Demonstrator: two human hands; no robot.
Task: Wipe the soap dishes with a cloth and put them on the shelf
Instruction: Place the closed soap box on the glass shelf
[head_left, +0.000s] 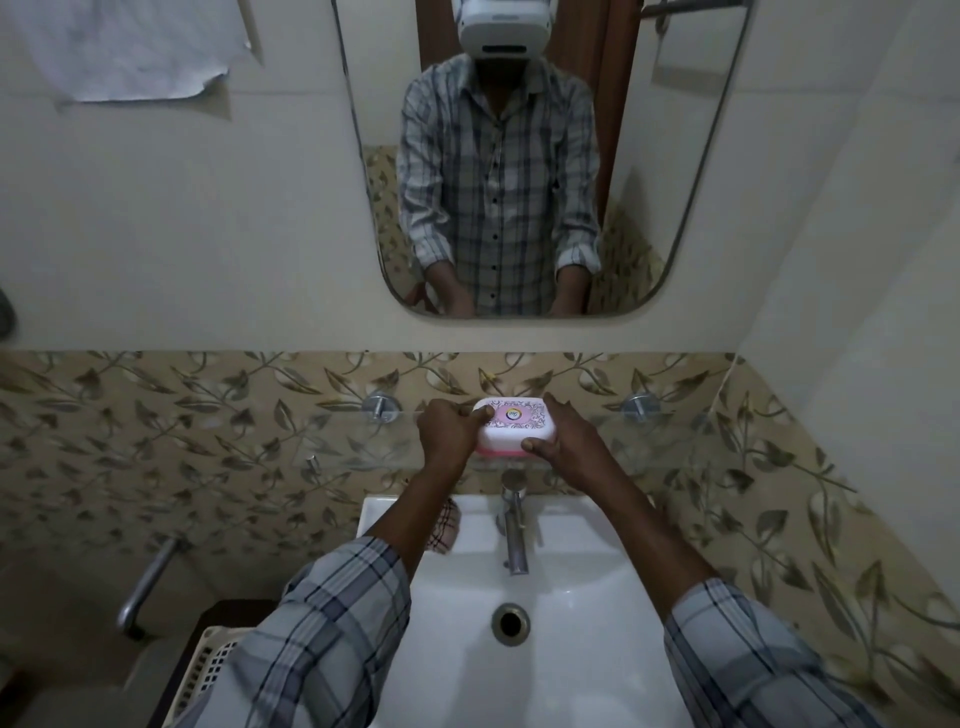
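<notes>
A white soap dish (515, 427) with a pink patterned lid and pink base sits on the glass shelf (332, 441) above the sink. My left hand (448, 431) grips its left end, thumb on the lid. My right hand (569, 439) grips its right end, thumb at the front edge and fingers round the back. A checked cloth (445, 526) lies on the sink's back left rim, partly hidden by my left forearm.
The white sink (571, 623) lies below with a steel tap (513, 525) at its middle and a drain (510, 623). A mirror (675, 156) hangs above. A cream basket (200, 670) stands at the lower left beside a metal pipe (148, 582).
</notes>
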